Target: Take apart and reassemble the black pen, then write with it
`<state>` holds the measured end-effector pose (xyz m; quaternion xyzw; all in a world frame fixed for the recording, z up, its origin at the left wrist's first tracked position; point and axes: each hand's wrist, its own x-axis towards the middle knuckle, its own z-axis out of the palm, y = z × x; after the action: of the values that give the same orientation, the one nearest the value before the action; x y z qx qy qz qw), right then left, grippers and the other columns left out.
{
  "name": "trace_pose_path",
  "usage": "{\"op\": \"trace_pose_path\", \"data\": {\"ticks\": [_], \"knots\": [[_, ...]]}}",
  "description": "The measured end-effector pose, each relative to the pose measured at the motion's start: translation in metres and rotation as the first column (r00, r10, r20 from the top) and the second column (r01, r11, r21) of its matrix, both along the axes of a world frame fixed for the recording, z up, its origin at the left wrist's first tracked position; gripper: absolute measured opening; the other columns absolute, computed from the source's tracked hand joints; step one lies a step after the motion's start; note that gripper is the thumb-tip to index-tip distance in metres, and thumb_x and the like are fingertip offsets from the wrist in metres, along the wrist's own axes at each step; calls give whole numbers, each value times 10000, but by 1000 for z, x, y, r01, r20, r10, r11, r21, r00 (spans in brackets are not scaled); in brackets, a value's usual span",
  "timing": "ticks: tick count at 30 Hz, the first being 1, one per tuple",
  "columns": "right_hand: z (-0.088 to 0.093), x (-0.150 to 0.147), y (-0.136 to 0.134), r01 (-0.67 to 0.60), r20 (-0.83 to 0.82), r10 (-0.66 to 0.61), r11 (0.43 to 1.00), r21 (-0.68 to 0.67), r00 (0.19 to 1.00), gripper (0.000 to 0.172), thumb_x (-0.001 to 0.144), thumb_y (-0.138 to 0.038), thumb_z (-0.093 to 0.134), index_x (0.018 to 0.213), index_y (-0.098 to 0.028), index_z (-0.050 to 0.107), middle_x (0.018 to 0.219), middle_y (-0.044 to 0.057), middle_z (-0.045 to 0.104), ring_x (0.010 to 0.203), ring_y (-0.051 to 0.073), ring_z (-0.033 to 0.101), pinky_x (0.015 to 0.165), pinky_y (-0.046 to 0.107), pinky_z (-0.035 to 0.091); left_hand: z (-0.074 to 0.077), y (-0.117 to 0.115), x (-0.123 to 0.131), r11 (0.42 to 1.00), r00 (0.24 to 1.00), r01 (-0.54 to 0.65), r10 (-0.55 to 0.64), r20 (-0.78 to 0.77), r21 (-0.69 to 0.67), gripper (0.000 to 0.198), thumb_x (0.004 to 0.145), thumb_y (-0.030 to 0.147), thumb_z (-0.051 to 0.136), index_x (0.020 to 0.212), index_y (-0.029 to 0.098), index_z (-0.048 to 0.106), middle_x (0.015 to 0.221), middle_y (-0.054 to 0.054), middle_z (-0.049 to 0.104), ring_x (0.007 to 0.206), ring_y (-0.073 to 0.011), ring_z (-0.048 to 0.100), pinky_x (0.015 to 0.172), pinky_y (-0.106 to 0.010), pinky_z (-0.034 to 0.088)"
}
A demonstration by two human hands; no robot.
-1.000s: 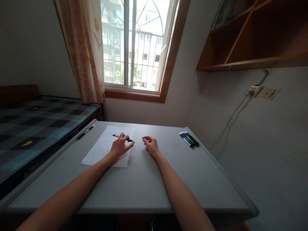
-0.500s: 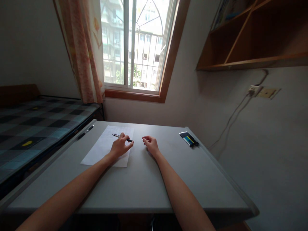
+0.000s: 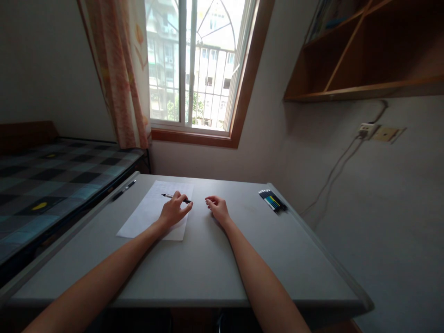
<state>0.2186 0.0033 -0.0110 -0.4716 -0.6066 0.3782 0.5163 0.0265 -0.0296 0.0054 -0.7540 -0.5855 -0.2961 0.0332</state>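
A dark pen with a silver part (image 3: 168,195) is held between the fingers of my left hand (image 3: 172,210). The pen points leftward over the sheet of white paper (image 3: 149,217), and its other end shows beyond my fingertips on the right. Faint writing or printing runs along the sheet's far part. Just right of the paper, my right hand (image 3: 218,210) rests on the table with thumb and fingers drawn together. Whatever may be in that pinch is too small to make out. A gap of bare tabletop separates the two hands.
On the grey table (image 3: 194,273), a dark pen (image 3: 124,190) lies by the left edge. Several pens or refills (image 3: 272,201) lie side by side near the right edge. A bed (image 3: 69,166) stands left, and a wooden shelf (image 3: 367,51) hangs upper right.
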Motion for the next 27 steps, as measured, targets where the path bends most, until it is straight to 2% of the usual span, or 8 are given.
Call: {"op": "trace_pose_path", "data": {"ticks": [12,27], "knots": [[-2,0,2,-5,-4,5,1000,-6,1000,245,671,-340,559,781,-142,651,661,30,636,538,112,551,513,229,447,-3,2,-1,1000,1000,-11,10,-21,-18,344,831,520,405,888,225,573,905,-18,465,671,-123,540,600,-242,394],[-2,0,2,-10,1,10,1000,7,1000,240,667,-319,555,783,-131,651,657,32,631,535,113,550,521,235,452,-3,1,-1,999,999,31,-31,10,-32,335,815,505,448,981,259,604,932,-16,458,671,-111,537,613,-242,406]]}}
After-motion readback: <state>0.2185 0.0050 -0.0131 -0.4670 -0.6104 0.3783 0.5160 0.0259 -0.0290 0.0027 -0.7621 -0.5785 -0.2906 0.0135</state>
